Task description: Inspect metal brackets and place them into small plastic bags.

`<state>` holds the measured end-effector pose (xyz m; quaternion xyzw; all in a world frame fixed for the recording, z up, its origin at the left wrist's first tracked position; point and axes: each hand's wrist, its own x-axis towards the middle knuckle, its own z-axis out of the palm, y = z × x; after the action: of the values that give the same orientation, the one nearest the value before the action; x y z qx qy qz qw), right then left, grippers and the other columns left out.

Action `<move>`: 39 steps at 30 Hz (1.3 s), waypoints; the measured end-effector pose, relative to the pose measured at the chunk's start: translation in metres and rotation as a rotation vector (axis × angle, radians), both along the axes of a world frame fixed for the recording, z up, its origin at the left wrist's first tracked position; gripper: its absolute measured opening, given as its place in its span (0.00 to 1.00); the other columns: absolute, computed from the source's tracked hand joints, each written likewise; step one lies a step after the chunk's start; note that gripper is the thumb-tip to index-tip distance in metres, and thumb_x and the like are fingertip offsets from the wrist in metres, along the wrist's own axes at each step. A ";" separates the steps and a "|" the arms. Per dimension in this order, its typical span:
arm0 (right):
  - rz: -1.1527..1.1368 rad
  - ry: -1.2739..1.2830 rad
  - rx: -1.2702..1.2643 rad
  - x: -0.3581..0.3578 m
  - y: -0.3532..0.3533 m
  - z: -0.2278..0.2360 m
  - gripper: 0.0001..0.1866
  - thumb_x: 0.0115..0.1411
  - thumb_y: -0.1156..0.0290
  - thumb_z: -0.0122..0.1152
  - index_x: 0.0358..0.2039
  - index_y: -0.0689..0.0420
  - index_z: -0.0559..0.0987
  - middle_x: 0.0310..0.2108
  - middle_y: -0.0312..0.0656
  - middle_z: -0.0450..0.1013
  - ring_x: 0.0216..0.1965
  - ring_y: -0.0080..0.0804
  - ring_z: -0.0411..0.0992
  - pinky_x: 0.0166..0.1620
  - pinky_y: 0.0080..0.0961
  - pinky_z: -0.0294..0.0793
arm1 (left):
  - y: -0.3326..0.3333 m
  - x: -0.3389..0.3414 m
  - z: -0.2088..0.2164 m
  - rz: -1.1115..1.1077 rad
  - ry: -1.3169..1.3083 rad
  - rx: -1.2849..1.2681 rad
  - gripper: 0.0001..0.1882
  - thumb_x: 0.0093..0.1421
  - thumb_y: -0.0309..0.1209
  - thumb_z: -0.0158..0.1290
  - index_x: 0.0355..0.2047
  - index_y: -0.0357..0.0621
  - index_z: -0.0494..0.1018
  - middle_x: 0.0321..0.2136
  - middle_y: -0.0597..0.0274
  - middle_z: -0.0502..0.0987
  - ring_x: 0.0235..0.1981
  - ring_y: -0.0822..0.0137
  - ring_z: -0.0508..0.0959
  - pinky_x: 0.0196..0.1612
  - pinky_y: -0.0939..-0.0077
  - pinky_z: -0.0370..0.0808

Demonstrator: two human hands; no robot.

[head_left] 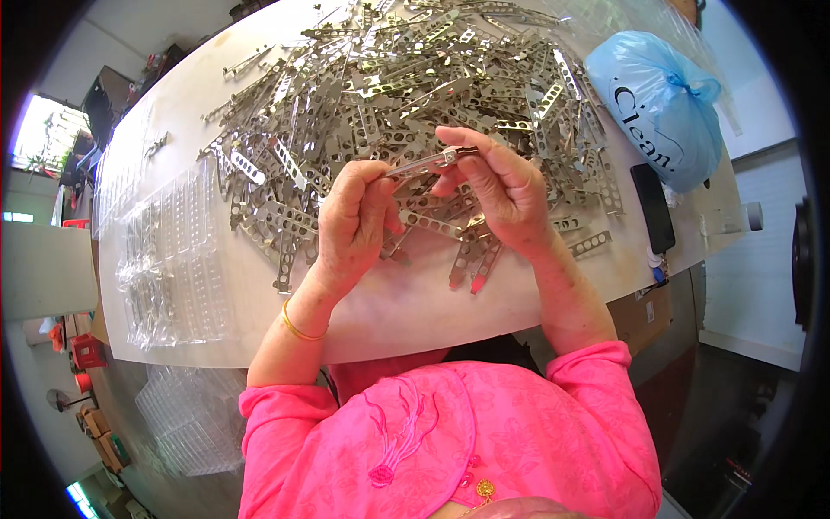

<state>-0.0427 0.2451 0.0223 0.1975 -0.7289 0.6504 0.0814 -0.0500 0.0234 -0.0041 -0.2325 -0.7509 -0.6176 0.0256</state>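
While a narrow metal strip (425, 162) is held level above the middle of the table (415, 316), both hands grip it, one at each end. The left hand (356, 223) is curled, with thumb and fingertips pinching the strip's left end, and a thin gold bangle (298, 329) sits on that wrist. The right hand (494, 186) is bent over the strip's right end, fingers pressed together against the thumb around a small darker piece there; what that piece is cannot be told. Just below the hands a few more perforated strips (471, 259) lie loose on the white tabletop, some touching the right wrist's shadow side. Beyond the hands a large heap of the same shiny strips (389, 78) spreads across the far half of the table, tangled and overlapping. To the left of the heap, clear plastic trays (173, 259) with rows of small pockets lie flat near the table's left edge, and another stack of clear trays (194, 415) sits lower, off the table's near corner. To the right, a tied light-blue plastic bag (661, 104) rests on the table, with a black phone (654, 208) lying just beside it toward the near edge. Pink sleeves (596, 389) cover the upper arms at the bottom of the view.
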 end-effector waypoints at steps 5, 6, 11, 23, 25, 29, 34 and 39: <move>-0.017 0.040 -0.050 -0.001 -0.003 -0.003 0.12 0.70 0.73 0.53 0.51 0.59 0.77 0.33 0.37 0.79 0.32 0.20 0.79 0.35 0.15 0.77 | -0.002 -0.003 -0.001 -0.005 0.068 0.000 0.08 0.73 0.25 0.42 0.47 0.36 0.68 0.32 0.64 0.70 0.23 0.79 0.72 0.28 0.84 0.75; -0.012 0.037 -0.052 -0.002 -0.003 -0.004 0.12 0.70 0.73 0.53 0.51 0.59 0.77 0.33 0.37 0.79 0.32 0.20 0.79 0.35 0.15 0.77 | -0.001 -0.003 -0.001 -0.014 0.092 0.010 0.07 0.73 0.24 0.42 0.46 0.35 0.68 0.34 0.63 0.70 0.23 0.79 0.72 0.28 0.83 0.76; 0.036 -0.015 -0.046 0.000 0.001 -0.008 0.08 0.70 0.74 0.53 0.47 0.61 0.75 0.33 0.38 0.77 0.29 0.20 0.75 0.36 0.16 0.76 | 0.005 -0.004 0.003 0.009 0.162 0.048 0.05 0.68 0.20 0.47 0.41 0.34 0.72 0.34 0.60 0.71 0.20 0.77 0.73 0.24 0.80 0.69; -0.025 -0.023 -0.184 -0.001 0.000 -0.007 0.07 0.70 0.73 0.54 0.46 0.61 0.75 0.32 0.37 0.78 0.28 0.19 0.75 0.34 0.15 0.76 | -0.006 -0.004 0.009 0.049 0.185 0.197 0.29 0.56 0.20 0.55 0.58 0.36 0.59 0.49 0.56 0.70 0.41 0.71 0.74 0.41 0.74 0.75; -0.033 -0.008 -0.181 -0.001 0.000 -0.008 0.07 0.70 0.73 0.54 0.45 0.61 0.76 0.32 0.38 0.78 0.28 0.19 0.76 0.33 0.15 0.76 | -0.004 -0.004 0.011 0.079 0.246 0.263 0.25 0.54 0.19 0.54 0.53 0.34 0.63 0.48 0.54 0.71 0.41 0.67 0.75 0.44 0.71 0.75; -0.080 -0.014 -0.065 0.002 -0.001 -0.002 0.06 0.70 0.75 0.53 0.45 0.61 0.75 0.31 0.39 0.78 0.28 0.21 0.76 0.34 0.17 0.76 | -0.003 -0.008 0.014 0.174 0.516 -0.001 0.21 0.53 0.19 0.55 0.49 0.34 0.68 0.44 0.50 0.74 0.40 0.61 0.76 0.45 0.69 0.75; 0.038 0.108 0.047 0.003 -0.004 -0.006 0.06 0.67 0.79 0.55 0.44 0.60 0.76 0.30 0.38 0.77 0.27 0.19 0.76 0.29 0.19 0.77 | 0.008 -0.008 0.021 0.121 0.736 -0.331 0.17 0.56 0.21 0.58 0.46 0.35 0.71 0.35 0.50 0.77 0.35 0.53 0.78 0.41 0.62 0.75; 0.096 0.244 0.095 -0.004 -0.007 -0.012 0.07 0.65 0.79 0.57 0.44 0.60 0.76 0.34 0.39 0.76 0.28 0.24 0.78 0.30 0.20 0.77 | 0.006 -0.002 0.020 0.024 0.647 -0.484 0.14 0.58 0.22 0.57 0.45 0.38 0.72 0.31 0.53 0.78 0.31 0.52 0.79 0.39 0.62 0.75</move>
<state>-0.0462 0.2379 0.0105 0.3134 -0.7333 0.5895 0.1285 -0.0516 0.0298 0.0156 -0.4055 -0.8305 -0.3174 0.2123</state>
